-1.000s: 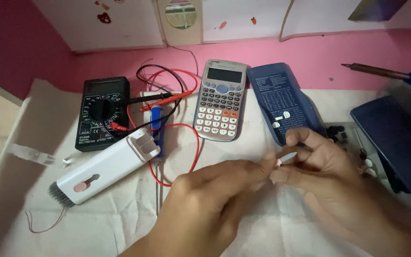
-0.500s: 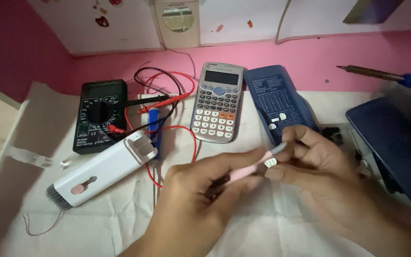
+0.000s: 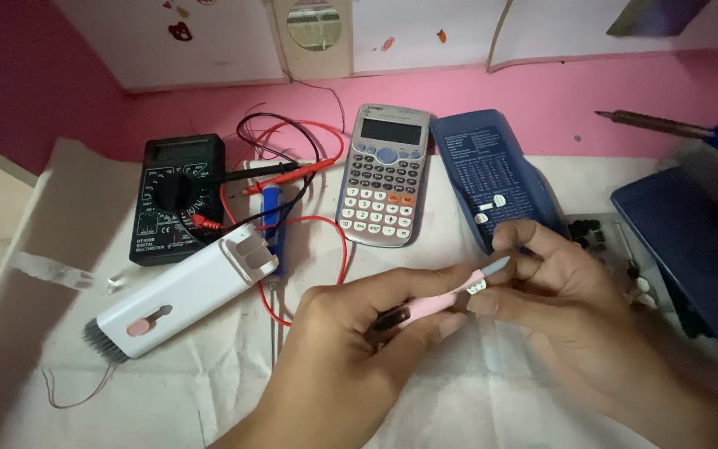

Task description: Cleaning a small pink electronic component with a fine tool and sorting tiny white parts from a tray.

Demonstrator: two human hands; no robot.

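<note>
- Left hand [image 3: 351, 341]: fingers closed round a pink pen tool [image 3: 438, 301], held low over the white sheet [image 3: 209, 391], its grey tip up and to the right, apparently to keep it steady.
- Right hand [image 3: 558, 291]: fingers pinched on a small white piece [image 3: 476, 287] near the tool's tip, seemingly so the two hands could work on it together.
- Calculator [image 3: 384, 175]: flat, face up, just beyond the hands; its blue cover [image 3: 492, 175] lay beside it, inner face up.
- Multimeter [image 3: 178, 198]: far left of the counter [image 3: 542, 100], red and black leads [image 3: 284, 170] looped toward the calculator.
- White brush case [image 3: 184, 295]: slanted, bristles at its lower left end, near the left hand.
- Soldering iron [image 3: 675, 129]: far right, well apart.
- Blue box [image 3: 691, 249]: right edge, with small dark parts [image 3: 592, 233] just beside it.
</note>
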